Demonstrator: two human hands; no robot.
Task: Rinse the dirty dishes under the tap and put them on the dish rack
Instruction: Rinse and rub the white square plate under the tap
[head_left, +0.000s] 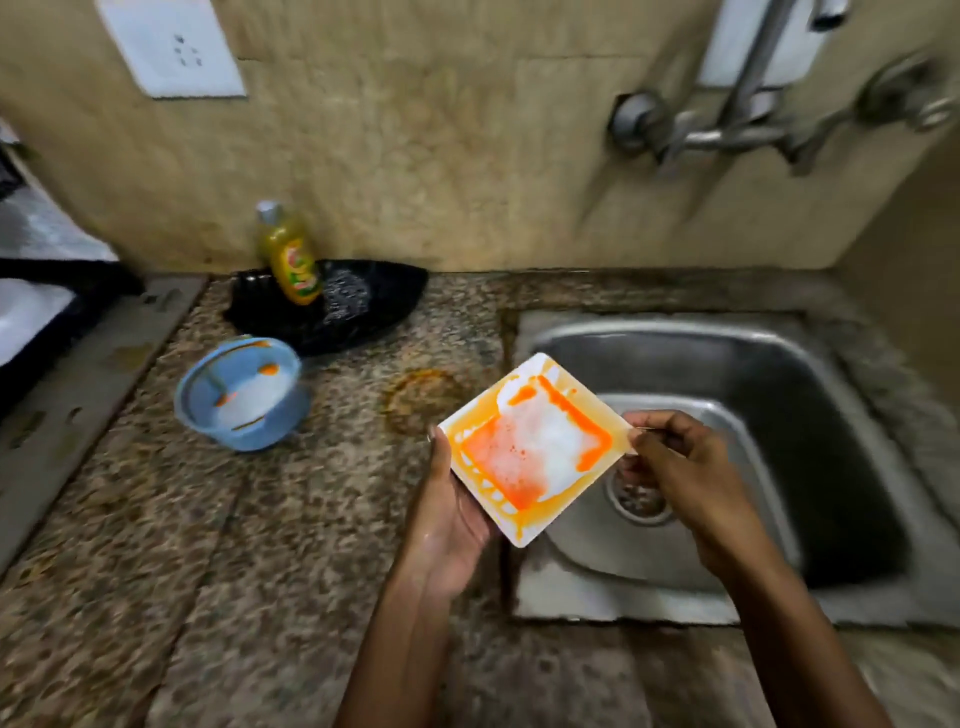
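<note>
Plate (535, 447) – left hand (451, 512) cradling, right hand (675, 457) apparently pinching corner.

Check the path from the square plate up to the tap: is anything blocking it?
Nothing visible does. The square plate, held by left hand and right hand, sits over the sink's left edge; the tap is above.

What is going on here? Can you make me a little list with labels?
plate: square white plate, smeared orange, held over the sink's edge
left hand: holds the plate from below
right hand: pinches the plate's right corner
sink: steel, no dishes seen inside
tap: on the wall, no water seen running
bowl: blue bowl with orange smears, on the counter
soap: yellow bottle on a black tray
</note>
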